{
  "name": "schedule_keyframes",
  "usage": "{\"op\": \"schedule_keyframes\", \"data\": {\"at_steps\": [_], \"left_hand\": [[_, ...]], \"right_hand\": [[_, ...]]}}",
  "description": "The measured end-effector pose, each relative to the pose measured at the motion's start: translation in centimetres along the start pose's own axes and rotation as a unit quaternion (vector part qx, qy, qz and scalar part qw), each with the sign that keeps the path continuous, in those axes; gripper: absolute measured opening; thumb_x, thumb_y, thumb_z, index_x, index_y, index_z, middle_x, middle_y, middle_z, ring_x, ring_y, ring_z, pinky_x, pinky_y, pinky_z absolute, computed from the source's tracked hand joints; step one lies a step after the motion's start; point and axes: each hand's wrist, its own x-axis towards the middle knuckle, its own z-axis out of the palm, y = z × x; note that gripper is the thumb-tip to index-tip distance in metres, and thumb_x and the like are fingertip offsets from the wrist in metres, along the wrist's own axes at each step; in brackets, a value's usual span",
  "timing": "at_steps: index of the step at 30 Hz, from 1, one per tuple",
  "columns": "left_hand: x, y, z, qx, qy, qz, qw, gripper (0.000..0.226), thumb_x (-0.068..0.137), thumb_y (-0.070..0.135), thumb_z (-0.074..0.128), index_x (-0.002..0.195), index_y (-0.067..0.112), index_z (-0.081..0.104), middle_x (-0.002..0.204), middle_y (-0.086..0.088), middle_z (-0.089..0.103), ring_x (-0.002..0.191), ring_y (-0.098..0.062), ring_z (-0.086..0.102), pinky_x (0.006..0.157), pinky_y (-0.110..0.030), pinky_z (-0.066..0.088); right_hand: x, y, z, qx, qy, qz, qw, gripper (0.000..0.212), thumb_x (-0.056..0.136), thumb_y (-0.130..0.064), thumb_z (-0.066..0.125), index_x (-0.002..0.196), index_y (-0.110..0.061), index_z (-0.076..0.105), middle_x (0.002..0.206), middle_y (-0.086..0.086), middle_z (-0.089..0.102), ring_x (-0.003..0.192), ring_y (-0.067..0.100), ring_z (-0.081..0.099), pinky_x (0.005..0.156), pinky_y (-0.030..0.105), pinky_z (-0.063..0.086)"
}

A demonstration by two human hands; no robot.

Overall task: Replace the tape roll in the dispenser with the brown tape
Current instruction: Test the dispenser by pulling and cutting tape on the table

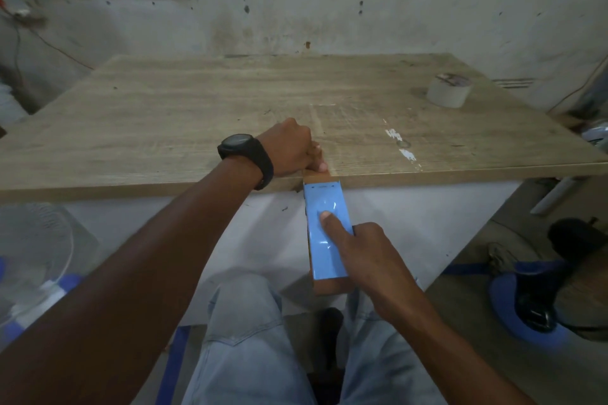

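Head view: left hand clenched on brown tape end, anchoring it at wooden counter edge, mid-frame; right hand grasps blue dispenser below, forefinger pressing on top, apparently tensioning tape. Pale spare roll upper right.

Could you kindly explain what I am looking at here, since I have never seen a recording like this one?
There is no machine: one camera worn on a person's head looks down at their two bare hands. The left hand, with a black watch on its wrist, presses the end of a brown tape strip at the near edge of the wooden table. The right hand holds a blue tape dispenser below that edge, forefinger on top. A pale tape roll stands far right on the table.
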Motion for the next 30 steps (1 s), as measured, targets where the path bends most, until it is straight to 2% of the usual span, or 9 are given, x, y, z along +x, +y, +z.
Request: {"op": "schedule_keyframes", "data": {"at_steps": [3, 6, 13, 17, 21, 23, 26, 28, 30], "left_hand": [[0.1, -0.1, 0.2, -0.006, 0.004, -0.001, 1.0, 0.054, 0.095, 0.056, 0.06, 0.115, 0.008, 0.074, 0.135, -0.012, 0.07, 0.123, -0.031, 0.063, 0.103, -0.044, 0.05], [0.2, -0.2, 0.2, -0.025, 0.007, -0.006, 1.0, 0.056, 0.092, 0.056, 0.063, 0.118, 0.007, 0.074, 0.134, -0.014, 0.069, 0.123, -0.031, 0.064, 0.104, -0.044, 0.051], [0.2, -0.3, 0.4, -0.029, 0.013, -0.014, 0.999, 0.059, 0.09, 0.058, 0.064, 0.12, 0.007, 0.072, 0.137, -0.014, 0.066, 0.121, -0.032, 0.064, 0.103, -0.046, 0.052], [0.3, -0.1, 0.4, -0.025, 0.017, -0.016, 0.999, 0.057, 0.091, 0.057, 0.064, 0.116, 0.006, 0.073, 0.133, -0.015, 0.068, 0.118, -0.033, 0.065, 0.102, -0.046, 0.052], [0.2, -0.1, 0.3, -0.014, 0.009, -0.011, 1.0, 0.056, 0.092, 0.056, 0.063, 0.117, 0.007, 0.074, 0.132, -0.013, 0.07, 0.118, -0.033, 0.066, 0.102, -0.046, 0.052], [0.2, 0.0, 0.2, 0.0, 0.004, -0.008, 1.0, 0.057, 0.093, 0.057, 0.061, 0.116, 0.006, 0.074, 0.127, -0.013, 0.071, 0.115, -0.034, 0.067, 0.099, -0.046, 0.053], [0.2, 0.2, 0.0, 0.004, 0.007, -0.011, 1.0, 0.056, 0.093, 0.057, 0.062, 0.115, 0.007, 0.075, 0.124, -0.012, 0.072, 0.112, -0.033, 0.067, 0.097, -0.046, 0.054], [0.2, 0.3, -0.1, 0.003, 0.01, -0.009, 1.0, 0.056, 0.092, 0.056, 0.063, 0.112, 0.006, 0.075, 0.103, -0.011, 0.072, 0.105, -0.033, 0.068, 0.092, -0.044, 0.056], [0.2, 0.4, -0.2, 0.012, 0.013, -0.008, 1.0, 0.055, 0.092, 0.056, 0.064, 0.111, 0.005, 0.075, 0.078, -0.003, 0.058, 0.1, -0.033, 0.068, 0.085, -0.04, 0.055]], "right_hand": [[0.3, -0.4, -0.3, 0.013, -0.008, 0.013, 1.0, 0.059, 0.088, -0.065, 0.057, 0.097, -0.009, 0.072, 0.096, 0.011, 0.077, 0.089, 0.028, 0.074, 0.09, 0.051, 0.057], [0.5, -0.8, -0.7, 0.018, -0.016, 0.021, 0.999, 0.061, 0.086, -0.066, 0.059, 0.101, -0.008, 0.071, 0.098, 0.012, 0.077, 0.091, 0.03, 0.074, 0.091, 0.053, 0.057], [0.4, -0.9, -0.6, -0.004, -0.017, 0.027, 0.999, 0.062, 0.086, -0.069, 0.056, 0.102, -0.011, 0.07, 0.099, 0.009, 0.076, 0.091, 0.028, 0.073, 0.091, 0.052, 0.057], [0.3, -1.3, -0.5, -0.031, -0.011, 0.029, 0.999, 0.07, 0.08, -0.075, 0.053, 0.105, -0.012, 0.068, 0.101, 0.009, 0.075, 0.092, 0.028, 0.072, 0.09, 0.05, 0.057], [1.0, -1.5, -0.6, -0.003, -0.032, 0.047, 0.998, 0.065, 0.084, -0.069, 0.057, 0.105, -0.009, 0.067, 0.099, 0.011, 0.076, 0.09, 0.029, 0.074, 0.089, 0.052, 0.059], [1.4, -1.6, -0.8, 0.019, -0.053, 0.066, 0.996, 0.059, 0.088, -0.064, 0.058, 0.109, -0.01, 0.066, 0.096, 0.009, 0.076, 0.085, 0.025, 0.075, 0.08, 0.044, 0.063], [1.8, -2.3, -1.3, 0.063, -0.093, 0.087, 0.99, 0.047, 0.094, -0.053, 0.059, 0.111, -0.01, 0.065, 0.081, 0.004, 0.077, 0.066, 0.017, 0.074, 0.056, 0.028, 0.06], [1.6, -3.2, -1.9, 0.08, -0.122, 0.097, 0.985, 0.037, 0.098, -0.046, 0.057, 0.105, -0.011, 0.064, 0.062, 0.001, 0.076, 0.05, 0.015, 0.073, 0.043, 0.025, 0.056], [1.4, -4.0, -2.6, 0.087, -0.15, 0.107, 0.979, 0.031, 0.102, -0.041, 0.053, 0.097, -0.011, 0.06, 0.05, 0.002, 0.073, 0.039, 0.014, 0.069, 0.036, 0.023, 0.052]]}}
